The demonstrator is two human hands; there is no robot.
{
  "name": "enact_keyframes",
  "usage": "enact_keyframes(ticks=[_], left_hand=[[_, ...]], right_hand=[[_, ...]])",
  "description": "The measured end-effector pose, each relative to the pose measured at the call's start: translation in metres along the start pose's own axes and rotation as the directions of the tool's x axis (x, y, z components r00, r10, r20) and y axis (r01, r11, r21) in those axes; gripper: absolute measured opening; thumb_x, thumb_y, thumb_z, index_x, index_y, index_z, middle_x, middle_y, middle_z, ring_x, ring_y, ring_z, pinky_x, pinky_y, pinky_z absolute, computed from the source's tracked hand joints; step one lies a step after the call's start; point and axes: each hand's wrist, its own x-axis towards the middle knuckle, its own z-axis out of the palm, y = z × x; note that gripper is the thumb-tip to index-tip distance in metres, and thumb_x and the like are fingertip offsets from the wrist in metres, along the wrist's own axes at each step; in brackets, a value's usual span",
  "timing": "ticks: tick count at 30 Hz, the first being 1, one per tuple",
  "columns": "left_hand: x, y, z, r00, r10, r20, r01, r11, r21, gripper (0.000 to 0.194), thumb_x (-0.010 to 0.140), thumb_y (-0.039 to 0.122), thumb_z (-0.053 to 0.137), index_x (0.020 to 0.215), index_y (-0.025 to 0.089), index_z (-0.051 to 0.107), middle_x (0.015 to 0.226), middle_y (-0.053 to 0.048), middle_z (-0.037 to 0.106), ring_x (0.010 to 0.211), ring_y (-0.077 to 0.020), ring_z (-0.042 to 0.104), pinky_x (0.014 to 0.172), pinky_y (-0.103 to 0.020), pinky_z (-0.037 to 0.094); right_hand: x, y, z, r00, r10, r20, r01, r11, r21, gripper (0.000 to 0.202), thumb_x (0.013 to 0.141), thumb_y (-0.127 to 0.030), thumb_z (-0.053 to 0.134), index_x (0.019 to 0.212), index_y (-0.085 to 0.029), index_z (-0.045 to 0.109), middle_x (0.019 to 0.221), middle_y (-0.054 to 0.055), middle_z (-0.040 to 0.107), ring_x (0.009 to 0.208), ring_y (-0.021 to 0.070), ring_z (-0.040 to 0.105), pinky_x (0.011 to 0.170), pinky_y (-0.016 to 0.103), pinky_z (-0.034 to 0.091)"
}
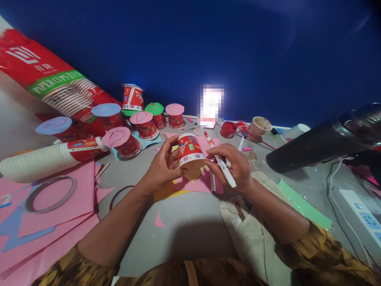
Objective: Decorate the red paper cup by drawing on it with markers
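A red patterned paper cup [190, 149] is tilted in my left hand [165, 165], whose thumb and fingers close round its left side. My right hand [233, 167] is closed on a white marker [224, 171] with a red tip end pointing up and away. The fingertips of that hand are close to the cup's right edge; whether they touch it I cannot tell. Beneath both hands lie pink paper [181, 184] and yellow paper [195, 174]. Another white marker [212, 182] with a blue end lies on the pink sheet.
Several cups with paper discs on top [144, 125] stand at the back left, near a stack of paper cups [38, 161] and a tape roll [50, 194]. A black cylinder [315, 139], a cloth [250, 234] and a power strip [361, 216] are on the right. A glowing screen [211, 105] stands behind.
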Motion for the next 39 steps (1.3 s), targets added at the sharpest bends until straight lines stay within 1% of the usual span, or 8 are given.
enact_keyframes(ticks=[6,11,17,26,29,33,36,39], left_hand=[[-0.002,0.003,0.005,1.0,0.01,0.026,-0.01,1.0,0.008,0.089,0.07,0.031,0.096,0.145,0.03,0.047,0.164,-0.013,0.05,0.149,-0.038,0.057,0.118,-0.054,0.055],[-0.002,0.003,0.0,1.0,0.002,0.027,-0.004,0.996,0.087,0.1,0.068,0.037,0.099,0.152,0.03,0.046,0.17,-0.015,0.042,0.158,-0.0411,0.046,0.128,-0.059,0.044],[-0.004,0.012,-0.003,0.999,-0.023,0.038,0.012,0.963,0.267,0.095,0.072,0.042,0.096,0.152,0.025,0.048,0.158,-0.018,0.054,0.147,-0.042,0.056,0.121,-0.061,0.05],[-0.003,0.013,-0.008,0.992,0.128,-0.012,-0.097,0.81,0.579,0.085,0.074,0.034,0.088,0.149,0.025,0.049,0.15,-0.015,0.055,0.141,-0.0378,0.058,0.115,-0.06,0.053],[-0.003,0.012,-0.005,0.982,0.186,0.012,-0.146,0.725,0.673,0.082,0.074,0.033,0.086,0.147,0.026,0.049,0.148,-0.014,0.057,0.138,-0.0365,0.059,0.118,-0.059,0.051],[-0.006,0.014,0.0,0.976,0.206,0.065,-0.187,0.655,0.732,0.078,0.077,0.029,0.083,0.146,0.026,0.047,0.149,-0.014,0.058,0.137,-0.0357,0.059,0.119,-0.054,0.052],[-0.008,0.016,0.003,0.979,0.184,0.083,-0.184,0.639,0.747,0.077,0.078,0.031,0.083,0.146,0.025,0.046,0.148,-0.014,0.058,0.139,-0.0366,0.057,0.118,-0.054,0.052],[-0.008,0.016,0.004,0.983,0.169,0.065,-0.161,0.646,0.747,0.077,0.08,0.036,0.084,0.145,0.024,0.047,0.148,-0.015,0.057,0.138,-0.0364,0.057,0.117,-0.054,0.053]], right_hand=[[-0.004,0.004,0.002,0.999,-0.037,-0.009,0.037,0.999,-0.017,0.023,0.099,-0.015,0.075,0.117,-0.027,0.069,0.093,0.003,0.081,0.082,0.0205,0.074,0.073,0.033,0.058],[-0.011,0.007,0.003,0.994,-0.108,0.021,0.11,0.991,-0.073,0.023,0.099,-0.014,0.073,0.12,-0.025,0.068,0.096,0.006,0.08,0.084,0.0221,0.073,0.075,0.036,0.059],[-0.014,0.007,0.007,0.985,-0.143,0.094,0.149,0.987,-0.055,0.023,0.1,-0.016,0.07,0.122,-0.024,0.069,0.097,0.008,0.081,0.084,0.0227,0.073,0.074,0.037,0.058],[-0.006,-0.006,-0.001,0.998,-0.061,-0.006,0.061,0.996,0.068,0.026,0.103,-0.018,0.062,0.126,-0.024,0.074,0.098,0.008,0.086,0.079,0.0242,0.076,0.072,0.04,0.059],[-0.008,-0.009,-0.003,0.997,0.075,-0.026,-0.069,0.981,0.181,0.018,0.103,-0.019,0.065,0.115,-0.024,0.077,0.094,0.007,0.084,0.077,0.0226,0.077,0.073,0.039,0.061],[-0.014,-0.01,-0.001,0.955,0.296,-0.028,-0.281,0.929,0.24,0.008,0.099,-0.019,0.072,0.104,-0.024,0.076,0.089,0.003,0.08,0.067,0.0181,0.075,0.061,0.031,0.059],[-0.014,-0.011,-0.001,0.968,0.252,-0.006,-0.246,0.948,0.202,0.006,0.095,-0.018,0.074,0.097,-0.023,0.076,0.081,0.002,0.079,0.06,0.0171,0.072,0.055,0.029,0.056],[-0.009,-0.013,-0.001,0.987,0.159,0.007,-0.158,0.975,0.154,0.007,0.094,-0.017,0.073,0.093,-0.024,0.075,0.076,0.002,0.079,0.06,0.018,0.072,0.059,0.032,0.058]])
